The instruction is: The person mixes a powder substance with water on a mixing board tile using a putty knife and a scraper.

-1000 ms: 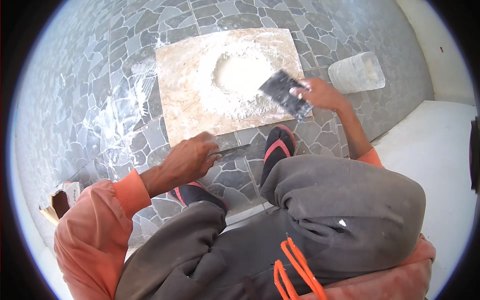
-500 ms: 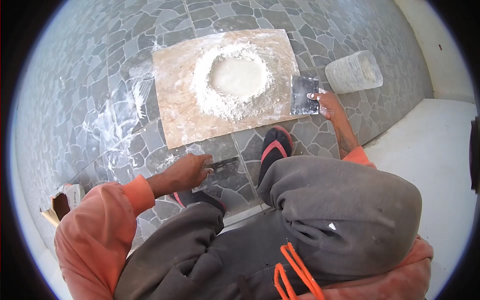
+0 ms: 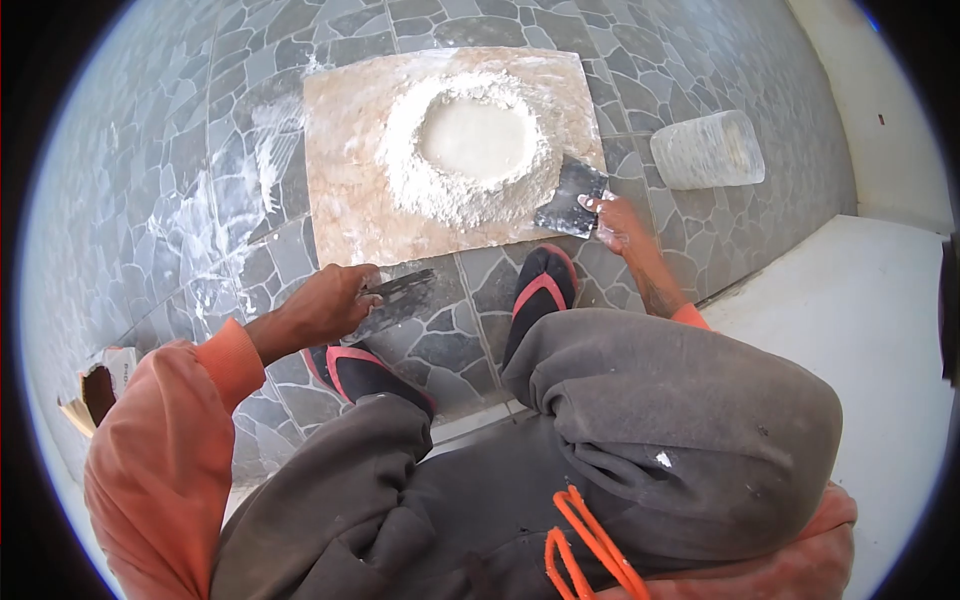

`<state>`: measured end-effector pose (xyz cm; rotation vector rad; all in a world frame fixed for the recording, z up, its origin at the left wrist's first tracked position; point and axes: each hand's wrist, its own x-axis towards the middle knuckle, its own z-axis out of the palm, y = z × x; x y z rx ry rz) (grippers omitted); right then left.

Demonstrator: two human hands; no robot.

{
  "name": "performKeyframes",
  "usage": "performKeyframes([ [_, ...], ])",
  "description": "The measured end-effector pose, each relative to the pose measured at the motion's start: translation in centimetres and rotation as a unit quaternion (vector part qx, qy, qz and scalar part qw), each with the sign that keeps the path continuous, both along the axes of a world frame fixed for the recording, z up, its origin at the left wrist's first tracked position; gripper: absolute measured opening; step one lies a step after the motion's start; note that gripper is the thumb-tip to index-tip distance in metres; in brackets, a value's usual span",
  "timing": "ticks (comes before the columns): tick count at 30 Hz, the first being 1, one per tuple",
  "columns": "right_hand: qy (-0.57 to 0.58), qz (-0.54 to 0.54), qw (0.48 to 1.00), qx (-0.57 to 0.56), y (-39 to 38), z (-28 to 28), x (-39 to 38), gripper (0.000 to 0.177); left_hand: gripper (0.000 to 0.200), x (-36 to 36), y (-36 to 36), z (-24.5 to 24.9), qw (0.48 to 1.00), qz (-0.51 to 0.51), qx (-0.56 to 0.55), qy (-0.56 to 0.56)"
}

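A ring of white powder (image 3: 405, 165) with a pale, smooth pool (image 3: 475, 138) in its middle lies on a brownish board (image 3: 345, 200) on the tiled floor. My right hand (image 3: 620, 224) grips a dark, flat scraper (image 3: 574, 197), whose blade is at the board's lower right corner, close to the powder's edge. Below the board's lower left edge, my left hand (image 3: 340, 302) is closed on a trowel (image 3: 398, 298) with a long dark blade, held tilted above the floor.
A whitish, smeared plastic container (image 3: 708, 150) lies on its side right of the board. My two feet in sandals (image 3: 541, 290) are just below the board. An open box (image 3: 100, 385) stands at the far left. White smears mark the tiles left of the board.
My right hand has moved left and slightly down, bringing the scraper over the board's corner by the powder. My left hand has moved left and up with the trowel, whose blade is now tilted.
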<state>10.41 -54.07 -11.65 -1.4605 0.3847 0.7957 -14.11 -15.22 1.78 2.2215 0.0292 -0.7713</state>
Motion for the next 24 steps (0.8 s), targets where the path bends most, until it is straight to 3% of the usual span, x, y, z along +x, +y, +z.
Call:
performKeyframes([
  [8, -0.044, -0.03, 0.998, 0.029, 3.4, 2.0, -1.9, 0.034, 0.026, -1.6, 0.5, -0.4, 0.999, -0.012, -0.009, -0.028],
  [11, -0.057, -0.042, 0.998, 0.002, 4.2, 2.8, -2.5, 0.04, 0.024, -1.7, 0.5, -0.1, 1.0, -0.007, -0.005, -0.005],
  [17, -0.149, 0.001, 0.988, -0.043, 4.0, 1.8, -2.4, 0.036, 0.027, -2.3, 0.7, -1.5, 0.999, -0.019, -0.006, -0.05],
  [24, -0.205, 0.028, 0.972, -0.107, 7.1, 5.8, -3.1, 0.034, 0.03, -1.3, 0.3, -1.0, 1.0, -0.022, -0.003, -0.014],
])
